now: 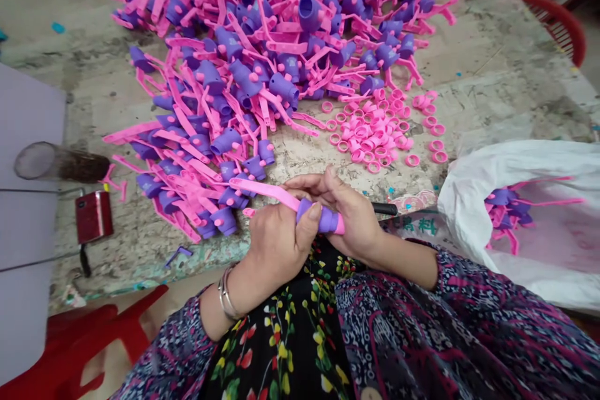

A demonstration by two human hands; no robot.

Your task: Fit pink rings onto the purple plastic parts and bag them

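Note:
My left hand point(281, 240), with a silver bangle at the wrist, is wrapped round a purple and pink part point(323, 217), its thumb on the purple barrel. The part's long pink arm points up and to the left. My right hand point(354, 219) cups the barrel's other end, where a pink ring shows, its fingers curled behind. Beyond my hands lies a big pile of purple and pink parts point(246, 78). Small pink rings point(370, 128) are heaped to the right of the pile.
A white bag point(462, 181) at the right holds several purple and pink parts. On the left are a glass of dark liquid point(82, 165) and a small red box point(94, 217). A red stool point(84, 347) is at lower left, a red chair point(555, 19) at upper right.

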